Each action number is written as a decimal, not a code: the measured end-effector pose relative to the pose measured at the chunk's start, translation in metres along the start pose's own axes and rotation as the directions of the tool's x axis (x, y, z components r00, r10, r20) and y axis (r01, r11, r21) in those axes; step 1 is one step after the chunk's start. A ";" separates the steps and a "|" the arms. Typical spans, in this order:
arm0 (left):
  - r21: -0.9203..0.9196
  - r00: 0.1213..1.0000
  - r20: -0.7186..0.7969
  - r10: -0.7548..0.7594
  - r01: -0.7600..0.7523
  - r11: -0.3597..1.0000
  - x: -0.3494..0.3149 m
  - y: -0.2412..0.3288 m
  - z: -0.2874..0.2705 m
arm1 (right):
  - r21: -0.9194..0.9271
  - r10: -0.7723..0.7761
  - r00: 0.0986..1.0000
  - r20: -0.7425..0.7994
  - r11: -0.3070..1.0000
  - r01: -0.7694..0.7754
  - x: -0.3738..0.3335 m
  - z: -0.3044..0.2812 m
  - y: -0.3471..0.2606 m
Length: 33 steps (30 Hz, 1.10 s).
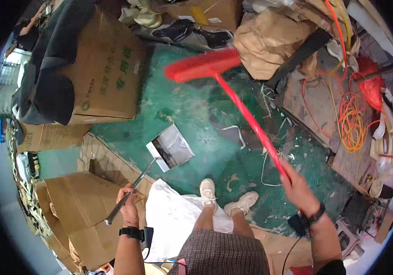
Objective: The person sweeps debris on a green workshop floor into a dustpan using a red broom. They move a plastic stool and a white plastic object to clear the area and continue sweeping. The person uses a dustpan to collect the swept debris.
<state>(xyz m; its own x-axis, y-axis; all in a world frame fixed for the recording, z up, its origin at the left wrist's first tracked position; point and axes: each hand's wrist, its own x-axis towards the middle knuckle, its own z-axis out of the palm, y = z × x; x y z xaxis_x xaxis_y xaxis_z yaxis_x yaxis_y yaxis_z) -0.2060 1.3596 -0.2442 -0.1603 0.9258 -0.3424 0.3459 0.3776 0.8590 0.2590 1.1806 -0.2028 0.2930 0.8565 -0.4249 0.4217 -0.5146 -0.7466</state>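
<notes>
My right hand (299, 190) is closed around the pole of a red broom (250, 118). The broom's wide red head is raised over the far part of the green floor, close to crumpled brown paper, and looks slightly blurred. In my left hand (128, 204) is the metal handle of a long-handled dustpan (160, 163). Its white-edged pan rests on the floor ahead of my shoes, with some dark debris inside. Scraps of white strip (238, 134) and small bits of litter lie on the floor right of the dustpan.
A large cardboard box (109, 78) with dark cloth over it stands at the far left. An opened carton (86, 208) and a white sheet (166, 224) are near my left arm. Orange and yellow cords (353, 119) lie on a wooden board at right. Crumpled brown paper (272, 41) sits at the back.
</notes>
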 end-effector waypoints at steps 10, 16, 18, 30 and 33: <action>-0.031 0.998 0.056 0.033 -0.032 0.999 0.013 -0.004 -0.014 | 0.484 0.286 0.927 0.243 0.792 -0.372 0.071 0.022 -0.071; -0.019 0.997 0.082 0.006 -0.005 1.000 0.019 0.002 -0.005 | 0.455 0.299 0.949 0.099 0.834 -0.311 0.068 0.033 -0.082; -0.024 0.994 0.111 0.014 -0.012 1.000 0.018 0.003 0.003 | 0.499 0.324 0.944 0.056 0.810 -0.308 0.099 0.041 -0.062; 0.013 0.990 0.115 0.078 -0.080 0.997 0.019 -0.003 -0.015 | -0.068 0.103 0.985 0.139 0.993 -0.094 0.068 0.101 -0.023; 0.007 0.980 0.188 0.062 -0.065 0.998 0.017 0.003 0.003 | -0.185 -0.012 0.999 -0.034 0.983 0.006 0.151 0.126 0.028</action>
<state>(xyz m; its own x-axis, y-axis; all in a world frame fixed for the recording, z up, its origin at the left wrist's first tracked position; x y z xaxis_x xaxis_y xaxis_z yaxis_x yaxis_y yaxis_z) -0.2050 1.3765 -0.2483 0.0378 0.9346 -0.3536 0.3618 0.3171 0.8767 0.2069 1.3006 -0.3528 0.3167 0.8608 -0.3983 0.5746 -0.5083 -0.6415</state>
